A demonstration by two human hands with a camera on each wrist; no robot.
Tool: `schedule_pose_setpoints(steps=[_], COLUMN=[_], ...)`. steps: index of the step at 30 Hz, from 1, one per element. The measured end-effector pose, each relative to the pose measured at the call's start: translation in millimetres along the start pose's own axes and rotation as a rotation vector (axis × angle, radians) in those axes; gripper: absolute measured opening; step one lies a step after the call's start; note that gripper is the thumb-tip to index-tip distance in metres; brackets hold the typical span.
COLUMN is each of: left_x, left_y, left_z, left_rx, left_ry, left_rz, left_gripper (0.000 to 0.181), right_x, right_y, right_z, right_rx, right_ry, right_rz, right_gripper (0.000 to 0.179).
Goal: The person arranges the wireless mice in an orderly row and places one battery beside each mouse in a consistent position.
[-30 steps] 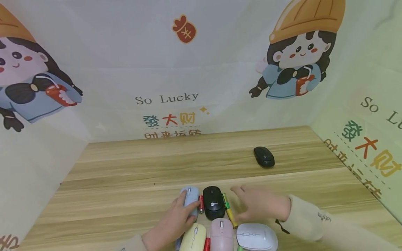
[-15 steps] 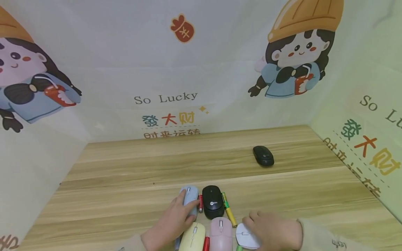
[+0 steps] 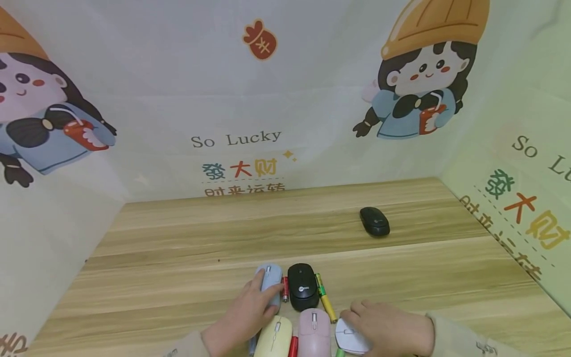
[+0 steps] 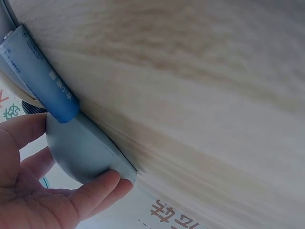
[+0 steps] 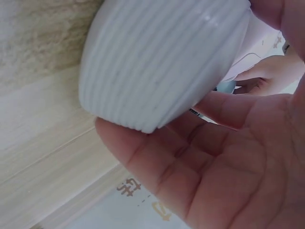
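Mice lie under both hands at the near side of the wood-grain counter [image 3: 178, 238]. The blue mouse [image 3: 270, 275] is on the left of the cluster, and the left hand [image 3: 243, 312] has its grip around it, fingers bent against its sides. The white mouse [image 3: 350, 337] is at the right end of the nearer row, largely covered by the right hand [image 3: 385, 327]; this grip grasps it, with fingertips at one end of its ribbed side.

Seen from the left wrist, a blue battery [image 4: 43, 76] overlaps the end of the blue mouse; whether the two touch cannot be told. A red battery [image 3: 285, 289] lies between the blue mouse and a black mouse [image 3: 303, 287]. On the other side of the black mouse slants a slim green-and-yellow cylinder [image 3: 326, 298], one piece or two end to end.

Nearer the person, a yellow mouse [image 3: 273, 339] and a pink mouse [image 3: 314, 332] sit side by side, a red cylinder [image 3: 293, 346] between them. A green tip [image 3: 340, 353] shows between the pink and white ones. Well apart, toward the far right, sits a second black mouse [image 3: 375, 221]. Behind the counter hangs a pale printed sheet [image 3: 178, 89] with cartoon figures and the words "So Lucky".
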State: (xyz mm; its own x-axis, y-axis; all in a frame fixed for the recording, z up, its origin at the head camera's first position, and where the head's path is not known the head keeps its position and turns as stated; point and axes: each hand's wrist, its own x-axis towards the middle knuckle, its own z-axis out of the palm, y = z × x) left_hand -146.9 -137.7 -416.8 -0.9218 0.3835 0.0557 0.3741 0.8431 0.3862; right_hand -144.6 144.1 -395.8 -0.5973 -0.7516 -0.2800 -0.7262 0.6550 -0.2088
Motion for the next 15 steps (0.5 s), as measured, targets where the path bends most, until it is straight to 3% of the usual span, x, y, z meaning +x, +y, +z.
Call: schedule_pose_setpoints(steps=[15], left_x=[0.4], left_y=[1.0], left_z=[-0.6], left_rx=[0.012], left_ry=[-0.008], left_rz=[-0.006], left_gripper=[0.041], right_x=[1.0], right_y=[-1.4], right_z=[-4.9], right_rx=[0.114], right_ry=[0.008], right_rz=[0.019], right_gripper=[0.066])
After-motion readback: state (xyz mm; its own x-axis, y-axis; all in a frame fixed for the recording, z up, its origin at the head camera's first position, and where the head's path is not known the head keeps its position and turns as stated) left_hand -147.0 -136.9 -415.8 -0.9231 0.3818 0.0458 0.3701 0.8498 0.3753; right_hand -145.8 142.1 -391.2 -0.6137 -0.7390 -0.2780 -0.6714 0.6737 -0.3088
